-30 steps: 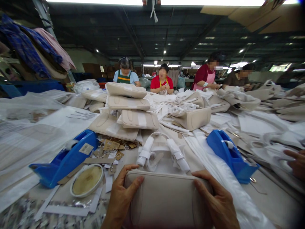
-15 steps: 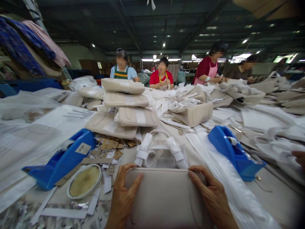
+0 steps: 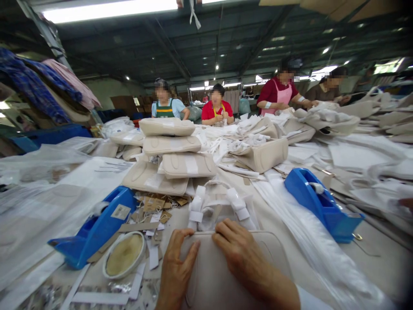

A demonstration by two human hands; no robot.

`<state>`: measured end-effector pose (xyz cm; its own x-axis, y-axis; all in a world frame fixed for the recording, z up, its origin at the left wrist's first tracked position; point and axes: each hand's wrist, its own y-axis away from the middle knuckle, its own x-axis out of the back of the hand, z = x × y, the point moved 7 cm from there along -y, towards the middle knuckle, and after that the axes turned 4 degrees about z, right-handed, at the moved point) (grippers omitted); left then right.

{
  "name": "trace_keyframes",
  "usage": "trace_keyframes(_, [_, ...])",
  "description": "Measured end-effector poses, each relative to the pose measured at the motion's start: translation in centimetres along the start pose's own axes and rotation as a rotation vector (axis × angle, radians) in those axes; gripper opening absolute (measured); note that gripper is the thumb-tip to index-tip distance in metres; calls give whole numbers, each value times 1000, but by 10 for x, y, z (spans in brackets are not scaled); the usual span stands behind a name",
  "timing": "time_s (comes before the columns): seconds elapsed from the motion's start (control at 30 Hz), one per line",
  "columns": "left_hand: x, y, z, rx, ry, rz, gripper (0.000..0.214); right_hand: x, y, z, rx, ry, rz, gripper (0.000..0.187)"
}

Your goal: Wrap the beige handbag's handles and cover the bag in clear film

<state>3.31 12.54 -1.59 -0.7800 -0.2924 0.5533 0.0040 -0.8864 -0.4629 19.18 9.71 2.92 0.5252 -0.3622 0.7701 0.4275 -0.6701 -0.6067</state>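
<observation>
In front of me a beige handbag [image 3: 211,280] lies with its flat panel facing me. My left hand [image 3: 179,262] grips its upper left corner, thumb on the panel and fingers over the edge. Bent over the middle of the top edge is my right hand [image 3: 247,256], its fingers curled on the seam; the thumb is hidden. Beyond that edge stand the bag's handles [image 3: 237,202], wrapped in white padding, with clear plastic around them.
Blue tape dispensers stand left [image 3: 97,228] and right [image 3: 319,206]. A round dish of yellowish material [image 3: 125,255] sits near brown tags [image 3: 155,204]. Stacked beige bags [image 3: 189,164] rise ahead, with white plastic sheeting [image 3: 309,232] at right. Several people [image 3: 217,107] work across the table.
My right hand has left the bag's upper right corner and moved left along the top edge to its middle. My left hand keeps its hold on the left corner. The view has tilted up slightly.
</observation>
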Motion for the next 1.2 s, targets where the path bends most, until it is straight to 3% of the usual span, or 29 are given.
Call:
trace_keyframes(0.17, [4, 13, 11, -194, -304, 25, 25, -16, 7, 13, -69, -57, 11, 16])
trace_keyframes(0.3, [15, 3, 44, -375, -552, 97, 31, -22, 9, 17, -70, -66, -6, 16])
trace_keyframes(0.4, [-1, -34, 78, -424, -272, 4, 39, -23, 6, 17, -70, -47, 19, 15])
trace_keyframes(0.5, [-40, -78, 96, -358, 13, -123, 46, -24, 6, 19, -77, -58, 49, 16])
trace_keyframes(0.6, [-78, -101, 90, -290, 43, -187, 40, -21, 7, 22, -111, -135, 68, 19])
trace_keyframes(0.67, [-91, -103, 81, -270, 12, -192, 33, -13, 6, 24, -139, -223, 110, 21])
trace_keyframes(0.77, [-93, -97, 71, -262, -15, -191, 29, 9, 5, 31, -221, -231, 291, 22])
trace_keyframes(0.87, [-87, -91, 71, -257, -33, -188, 28, 26, 10, 46, -381, 37, 437, 27])
trace_keyframes(0.97, [-82, -89, 75, -253, -56, -176, 31, 18, 13, 65, -467, 238, 356, 49])
trace_keyframes(1.03, [-80, -88, 77, -256, -73, -169, 29, 7, 14, 77, -488, 286, 278, 53])
trace_keyframes(1.13, [-79, -87, 78, -264, -95, -166, 25, 0, 13, 91, -536, 261, 206, 54])
trace_keyframes(1.2, [-79, -86, 79, -270, -107, -175, 25, 1, 11, 99, -616, 132, 150, 50])
